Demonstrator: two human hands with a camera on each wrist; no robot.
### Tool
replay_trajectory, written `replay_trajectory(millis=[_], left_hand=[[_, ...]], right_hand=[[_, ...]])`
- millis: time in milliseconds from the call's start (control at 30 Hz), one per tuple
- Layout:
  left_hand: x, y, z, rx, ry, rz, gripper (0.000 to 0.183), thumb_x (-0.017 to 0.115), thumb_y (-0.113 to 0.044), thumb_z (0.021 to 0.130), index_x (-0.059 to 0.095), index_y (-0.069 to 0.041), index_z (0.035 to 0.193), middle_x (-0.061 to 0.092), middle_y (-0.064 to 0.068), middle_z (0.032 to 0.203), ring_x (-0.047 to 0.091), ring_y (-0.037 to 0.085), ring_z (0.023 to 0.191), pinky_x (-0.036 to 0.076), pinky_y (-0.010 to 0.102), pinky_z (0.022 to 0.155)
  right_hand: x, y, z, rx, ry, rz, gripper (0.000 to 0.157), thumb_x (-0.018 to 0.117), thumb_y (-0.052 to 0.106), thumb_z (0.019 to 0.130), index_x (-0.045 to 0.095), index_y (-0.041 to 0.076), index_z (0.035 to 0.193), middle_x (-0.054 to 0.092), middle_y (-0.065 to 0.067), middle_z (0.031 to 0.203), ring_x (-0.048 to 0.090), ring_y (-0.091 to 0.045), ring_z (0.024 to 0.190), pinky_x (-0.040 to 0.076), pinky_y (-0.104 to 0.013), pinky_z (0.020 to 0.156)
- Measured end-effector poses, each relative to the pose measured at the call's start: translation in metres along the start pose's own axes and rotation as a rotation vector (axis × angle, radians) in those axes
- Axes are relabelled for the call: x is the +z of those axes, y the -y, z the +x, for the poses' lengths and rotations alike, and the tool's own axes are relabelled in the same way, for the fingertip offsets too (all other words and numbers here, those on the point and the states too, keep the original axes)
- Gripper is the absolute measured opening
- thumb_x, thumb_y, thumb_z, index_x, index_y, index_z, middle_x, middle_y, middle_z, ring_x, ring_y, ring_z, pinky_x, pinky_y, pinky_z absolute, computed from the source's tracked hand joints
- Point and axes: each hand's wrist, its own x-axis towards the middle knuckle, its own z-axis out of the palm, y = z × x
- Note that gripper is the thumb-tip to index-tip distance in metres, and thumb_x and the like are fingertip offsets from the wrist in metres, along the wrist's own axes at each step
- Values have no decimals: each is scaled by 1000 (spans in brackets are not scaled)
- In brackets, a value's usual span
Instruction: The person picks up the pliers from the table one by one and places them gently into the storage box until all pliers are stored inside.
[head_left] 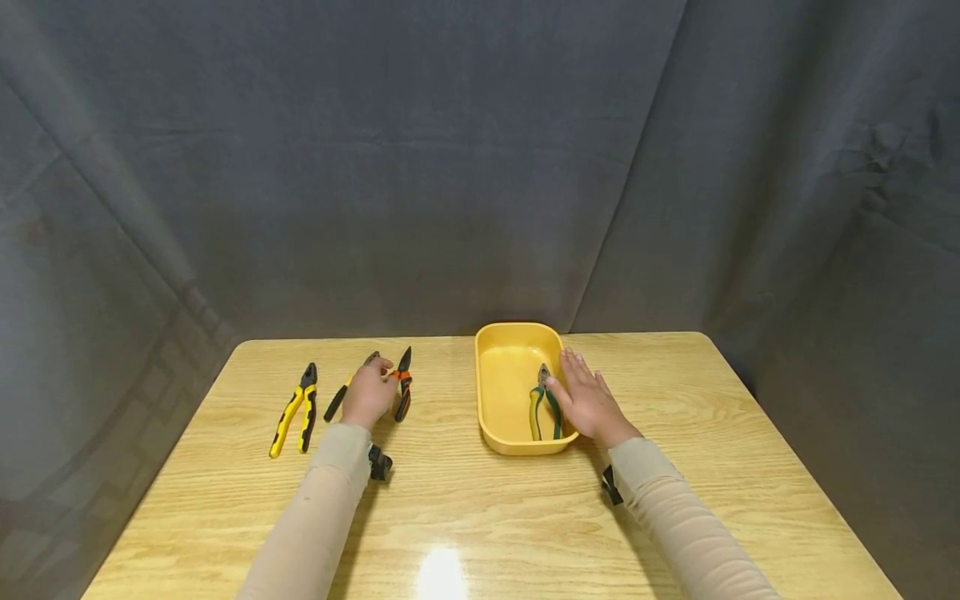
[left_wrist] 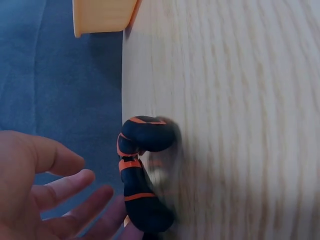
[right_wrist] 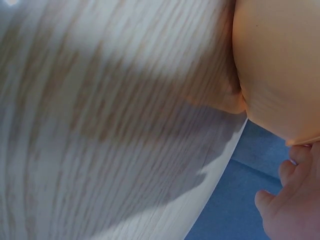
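Observation:
My left hand [head_left: 367, 396] hovers with loosely bent, spread fingers beside a pair of orange-and-black pliers [head_left: 403, 407]. In the left wrist view, the handles of these pliers [left_wrist: 150, 135] stand close by the fingers [left_wrist: 75, 187], with none curled round them. Another pair of pliers, yellow and black [head_left: 335, 404], lies partly hidden under that hand. My right hand [head_left: 588, 404] rests with straight fingers along the right rim of a yellow tray [head_left: 517, 447]. Inside the tray, green-and-yellow pliers [head_left: 555, 412] lean toward its right side.
Farther left on the wooden table [head_left: 465, 517] lie yellow-and-black pliers [head_left: 309, 417] with spread handles. A grey curtain [head_left: 420, 183] hangs right behind the table's far edge and along both sides.

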Motion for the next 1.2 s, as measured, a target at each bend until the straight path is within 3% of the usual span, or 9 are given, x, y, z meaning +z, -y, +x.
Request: replay_trajectory(millis=[133, 333, 500, 633, 800, 1067, 1200], left_hand=[[2, -2, 1, 6, -17, 39, 39, 53, -16, 103, 55, 1, 139, 58, 26, 133, 47, 16, 53, 37, 29, 46], [5, 1, 4, -10, -20, 118, 39, 54, -17, 101, 56, 0, 137, 67, 22, 104, 43, 15, 49, 33, 28, 43], [5, 1, 3, -40, 7, 183, 43, 55, -19, 101, 56, 3, 138, 66, 26, 122, 66, 29, 74, 49, 38, 53], [3, -1, 1, -55, 25, 222, 45, 56, -21, 101, 55, 5, 139, 64, 27, 127, 69, 38, 93, 55, 46, 65], [3, -1, 1, -62, 33, 259, 44, 56, -22, 101, 57, 5, 136, 65, 27, 124, 69, 38, 92, 55, 47, 64], [2, 2, 2, -54, 44, 296, 41, 55, -20, 101, 60, 7, 130, 67, 27, 117, 67, 33, 80, 48, 39, 53], [1, 0, 1, -70, 53, 321, 41, 54, -18, 100, 59, 7, 131, 66, 27, 118, 67, 35, 83, 48, 41, 54]], right_hand=[[0, 1, 0, -1, -4, 0, 70, 28, 45, 111, 8, 1, 161, 6, -16, 169, 7, -37, 155, 7, -61, 122], [0, 2, 2, -6, -4, 4, 71, 28, 46, 111, 8, 1, 161, 6, -16, 169, 5, -36, 155, 7, -61, 122], [1, 2, 2, -3, 1, 2, 71, 28, 47, 111, 7, 2, 162, 5, -15, 169, 4, -35, 155, 6, -61, 122], [1, 1, 3, -5, -2, 5, 70, 28, 46, 111, 7, 2, 162, 5, -16, 169, 5, -36, 155, 5, -61, 122], [1, 2, 3, -5, -3, 4, 70, 29, 45, 111, 8, 1, 162, 5, -16, 169, 5, -36, 155, 5, -61, 122], [0, 3, 3, 3, 2, 9, 71, 29, 46, 111, 7, 2, 162, 5, -16, 169, 4, -35, 155, 5, -60, 122], [1, 4, 2, -6, -5, 22, 71, 30, 45, 111, 8, 1, 161, 6, -17, 169, 4, -35, 155, 4, -61, 122]])
